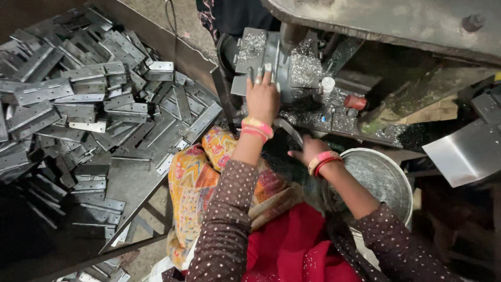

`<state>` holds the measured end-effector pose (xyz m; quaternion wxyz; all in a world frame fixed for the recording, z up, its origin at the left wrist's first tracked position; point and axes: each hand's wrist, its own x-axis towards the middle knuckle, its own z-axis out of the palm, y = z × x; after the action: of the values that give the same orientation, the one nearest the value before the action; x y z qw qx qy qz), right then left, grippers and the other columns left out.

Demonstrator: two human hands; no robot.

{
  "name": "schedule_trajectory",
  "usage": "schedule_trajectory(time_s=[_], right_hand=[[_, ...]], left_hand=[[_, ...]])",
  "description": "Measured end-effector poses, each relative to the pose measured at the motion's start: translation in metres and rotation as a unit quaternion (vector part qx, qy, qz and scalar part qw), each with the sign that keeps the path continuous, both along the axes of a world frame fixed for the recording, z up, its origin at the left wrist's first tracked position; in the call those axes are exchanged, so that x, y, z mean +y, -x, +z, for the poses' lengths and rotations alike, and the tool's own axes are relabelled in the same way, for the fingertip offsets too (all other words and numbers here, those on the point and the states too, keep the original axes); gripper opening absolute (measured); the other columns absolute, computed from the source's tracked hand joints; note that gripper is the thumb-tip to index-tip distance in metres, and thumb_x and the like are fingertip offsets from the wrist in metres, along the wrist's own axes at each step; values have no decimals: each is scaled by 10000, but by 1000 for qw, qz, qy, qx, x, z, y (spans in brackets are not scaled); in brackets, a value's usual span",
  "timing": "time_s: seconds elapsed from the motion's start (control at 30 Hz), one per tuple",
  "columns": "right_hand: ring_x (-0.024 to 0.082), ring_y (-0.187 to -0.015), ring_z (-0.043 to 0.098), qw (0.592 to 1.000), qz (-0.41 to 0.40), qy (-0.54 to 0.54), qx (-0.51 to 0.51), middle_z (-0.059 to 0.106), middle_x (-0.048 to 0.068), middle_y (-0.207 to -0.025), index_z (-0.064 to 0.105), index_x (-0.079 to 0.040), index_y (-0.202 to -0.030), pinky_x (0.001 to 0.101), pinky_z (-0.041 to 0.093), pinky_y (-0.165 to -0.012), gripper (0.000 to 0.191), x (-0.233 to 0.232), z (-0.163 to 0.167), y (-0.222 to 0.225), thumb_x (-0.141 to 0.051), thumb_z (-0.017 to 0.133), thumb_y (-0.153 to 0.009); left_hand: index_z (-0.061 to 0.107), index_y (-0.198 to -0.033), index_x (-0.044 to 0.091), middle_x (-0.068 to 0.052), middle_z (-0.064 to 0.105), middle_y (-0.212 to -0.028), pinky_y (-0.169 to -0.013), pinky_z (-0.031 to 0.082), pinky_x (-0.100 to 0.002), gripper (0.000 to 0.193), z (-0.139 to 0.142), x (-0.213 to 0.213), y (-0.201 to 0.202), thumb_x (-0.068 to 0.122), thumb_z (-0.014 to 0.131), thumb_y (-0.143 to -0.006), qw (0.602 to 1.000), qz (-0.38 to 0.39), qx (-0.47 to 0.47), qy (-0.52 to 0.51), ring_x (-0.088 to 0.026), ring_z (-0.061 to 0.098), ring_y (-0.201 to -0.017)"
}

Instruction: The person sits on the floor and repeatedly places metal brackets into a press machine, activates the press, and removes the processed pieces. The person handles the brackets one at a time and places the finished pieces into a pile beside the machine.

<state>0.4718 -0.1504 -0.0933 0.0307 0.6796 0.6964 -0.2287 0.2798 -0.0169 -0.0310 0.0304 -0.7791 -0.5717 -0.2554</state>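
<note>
L hand (262,96) lies flat, fingers spread, on a grey metal plate (254,62) at the press machine (308,62), w/ metal shavings (305,68) just beside. R hand (309,150) sits lower near a round steel bowl (383,180); can't tell its finger state. Big pile of hinge plates (88,99) fills the tray (130,183) on the left, tray edge close to L forearm. Little open room between tray, press & bowl
</note>
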Motion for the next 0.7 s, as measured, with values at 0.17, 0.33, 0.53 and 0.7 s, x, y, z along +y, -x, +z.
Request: schedule_trajectory(time_s=[0.17,0.33,0.53,0.7], right_hand=[[472,-928,710,996,-90,0,-18,730,269,-997,526,-55,-1234,578,566,-801,600,-33,-31,21,-544,660,-912],[457,-932,716,993,-82,-34,72,745,255,-957,519,-35,-1232,573,568,-780,638,-37,-44,20,-557,651,-890],[468,-1009,694,1000,10,5,-6,698,276,-1063,597,-12,-1173,546,555,-870,732,15,-2,-6,-645,725,-829],[480,-920,707,996,-79,-40,6,714,270,-1021,564,-38,-1245,569,566,-787,654,-24,-28,16,-567,681,-878]], left_hand=[[790,-878,85,-129,666,-1266,-1124,372,-562,207,1,16,-11,172,603,-859,1000,3,-18,-23,-301,606,-1204],[791,-882,62,-146,667,-1256,-1051,366,-581,233,-5,9,-6,187,596,-853,998,-16,-43,-36,-333,610,-1190],[801,-913,90,-105,667,-1324,-1155,340,-560,242,-1,41,-4,127,565,-874,1000,-5,-11,13,-285,639,-1179],[807,-877,96,-94,659,-1333,-1148,311,-572,258,4,62,-6,144,553,-874,998,-3,36,54,-278,661,-1135]])
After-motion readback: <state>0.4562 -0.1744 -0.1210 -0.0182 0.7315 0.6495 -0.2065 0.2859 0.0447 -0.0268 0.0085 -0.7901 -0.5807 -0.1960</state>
